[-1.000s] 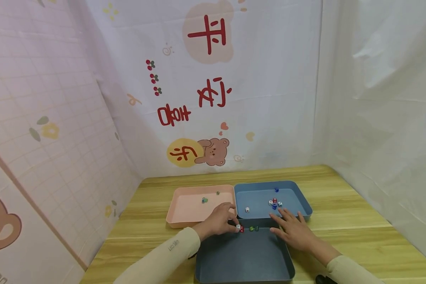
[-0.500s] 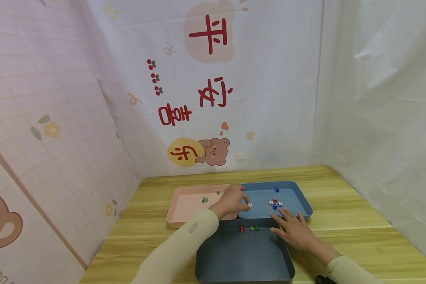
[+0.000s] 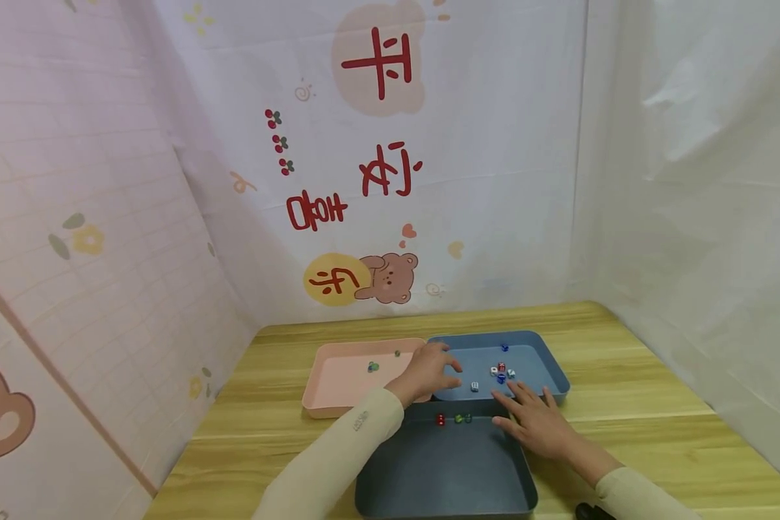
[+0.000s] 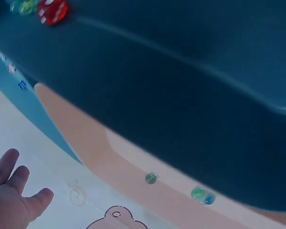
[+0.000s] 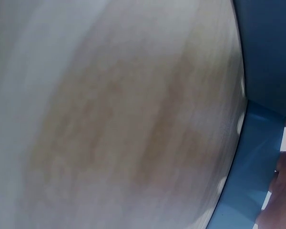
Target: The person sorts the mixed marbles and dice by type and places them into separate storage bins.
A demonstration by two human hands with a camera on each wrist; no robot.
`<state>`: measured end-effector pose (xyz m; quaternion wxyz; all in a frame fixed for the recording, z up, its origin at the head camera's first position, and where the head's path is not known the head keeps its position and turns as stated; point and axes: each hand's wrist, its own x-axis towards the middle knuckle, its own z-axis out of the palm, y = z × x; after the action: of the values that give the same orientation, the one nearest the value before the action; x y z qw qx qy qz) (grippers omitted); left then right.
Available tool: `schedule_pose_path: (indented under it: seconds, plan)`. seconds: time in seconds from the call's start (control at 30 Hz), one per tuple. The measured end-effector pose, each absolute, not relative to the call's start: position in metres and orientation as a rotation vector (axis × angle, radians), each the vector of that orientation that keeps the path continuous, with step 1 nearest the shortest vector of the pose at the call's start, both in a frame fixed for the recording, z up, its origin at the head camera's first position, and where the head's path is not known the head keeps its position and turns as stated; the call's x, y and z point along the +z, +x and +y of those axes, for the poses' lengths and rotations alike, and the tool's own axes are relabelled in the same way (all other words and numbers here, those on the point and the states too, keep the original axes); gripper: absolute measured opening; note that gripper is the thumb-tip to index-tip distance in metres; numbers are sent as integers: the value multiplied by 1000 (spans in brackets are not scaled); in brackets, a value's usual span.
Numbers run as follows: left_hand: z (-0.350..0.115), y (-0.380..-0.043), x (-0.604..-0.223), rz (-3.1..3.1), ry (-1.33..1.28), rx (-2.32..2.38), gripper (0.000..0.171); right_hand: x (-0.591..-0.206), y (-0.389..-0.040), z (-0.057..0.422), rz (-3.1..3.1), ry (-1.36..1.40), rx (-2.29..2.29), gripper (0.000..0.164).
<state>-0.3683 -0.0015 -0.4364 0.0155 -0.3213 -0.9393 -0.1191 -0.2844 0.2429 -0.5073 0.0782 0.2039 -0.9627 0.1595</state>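
My left hand [image 3: 427,368] hovers where the pink tray [image 3: 325,393] meets the blue tray [image 3: 546,361], fingers parted with nothing between them; the left wrist view also shows these spread fingers. Just right of its fingertips, a white die [image 3: 474,386] lies in the blue tray. My right hand [image 3: 538,422] is at the near right corner of the blue tray, fingers spread over its rim. Below the hands sits a dark tray [image 3: 445,477], holding a red die [image 3: 440,419] and small green marbles [image 3: 458,418] along its far side.
Several white, red and blue dice [image 3: 501,378] cluster in the blue tray, with another blue die [image 3: 504,347] farther back. Green and blue marbles [image 3: 373,367] lie in the pink tray. A black object [image 3: 591,512] is at the wooden table's [image 3: 656,412] near edge.
My left hand carried a white die from the dark tray to the blue tray and let go of it; the die now lies farther right. The right hand has stayed in place.
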Motion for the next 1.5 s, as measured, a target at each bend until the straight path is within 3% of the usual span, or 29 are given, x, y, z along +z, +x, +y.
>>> schedule_pose_path:
  seconds: [0.47, 0.8, 1.23, 1.5]
  plan:
    - [-38, -345, -455, -2890, -1193, -271, 8, -513, -285, 245, -2847, 622, 492, 60]
    - [-38, -343, -463, -2934, -1244, -43, 17, -511, -286, 245, -2886, 605, 483, 61]
    - [-38, -337, -475, -2762, -1279, 268, 14, -516, -286, 248, -2865, 629, 534, 60]
    - [-33, -343, -453, -2790, -1226, 73, 9, -515, -288, 247, -2876, 628, 531, 62]
